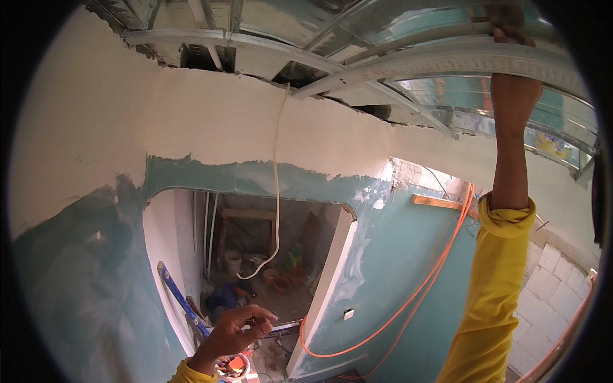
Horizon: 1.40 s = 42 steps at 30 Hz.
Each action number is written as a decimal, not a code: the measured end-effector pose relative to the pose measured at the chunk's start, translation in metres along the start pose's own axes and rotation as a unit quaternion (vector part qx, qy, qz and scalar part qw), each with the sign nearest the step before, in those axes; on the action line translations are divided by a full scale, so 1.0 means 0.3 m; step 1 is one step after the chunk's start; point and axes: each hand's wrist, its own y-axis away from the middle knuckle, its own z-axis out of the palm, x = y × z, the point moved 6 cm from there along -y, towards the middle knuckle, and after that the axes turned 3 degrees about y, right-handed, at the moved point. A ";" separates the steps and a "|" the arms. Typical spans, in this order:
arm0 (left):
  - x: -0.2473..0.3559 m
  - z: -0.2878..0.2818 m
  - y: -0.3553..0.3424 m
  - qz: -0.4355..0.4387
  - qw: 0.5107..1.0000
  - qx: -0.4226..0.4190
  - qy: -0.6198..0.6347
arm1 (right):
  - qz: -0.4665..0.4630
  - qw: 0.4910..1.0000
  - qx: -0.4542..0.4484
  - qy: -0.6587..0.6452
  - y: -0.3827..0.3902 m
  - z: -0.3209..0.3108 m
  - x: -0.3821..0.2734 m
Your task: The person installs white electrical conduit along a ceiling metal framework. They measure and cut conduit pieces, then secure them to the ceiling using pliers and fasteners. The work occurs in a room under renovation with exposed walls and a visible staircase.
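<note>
My right hand is raised high into the ceiling frame, its arm in a yellow sleeve. A curved metal channel crosses in front of this hand and hides its middle. Above the channel, bent fingers show beside a dark, blurred shape; what they hold cannot be made out. Lower down, my left hand hovers in front of the doorway, palm turned inward. Its fingers are curled toward the thumb in a pinch, and anything between the tips is too small to name.
Metal ceiling bars run overhead. A pale cable hangs before the doorway. An orange hose loops down the teal wall. A blue spirit level leans at the doorway's left. Below sits a tool bucket.
</note>
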 end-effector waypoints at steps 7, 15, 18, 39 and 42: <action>-0.084 -0.077 0.145 -0.048 0.998 0.042 0.031 | 0.002 0.999 -0.009 -0.032 0.078 0.090 -0.015; -0.118 -0.207 0.173 -0.083 0.993 0.074 0.047 | 0.047 0.988 0.016 -0.148 0.122 0.133 -0.065; -0.130 -0.235 0.180 -0.099 0.992 0.060 0.054 | 0.065 0.980 0.062 -0.177 0.131 0.136 -0.080; -0.189 -0.297 0.211 -0.102 0.989 0.072 0.075 | 0.271 0.809 -0.143 -0.502 0.184 0.255 -0.090; -0.137 -0.284 0.122 -0.065 0.996 0.054 0.011 | 0.282 0.809 -0.157 -0.491 0.194 0.275 -0.081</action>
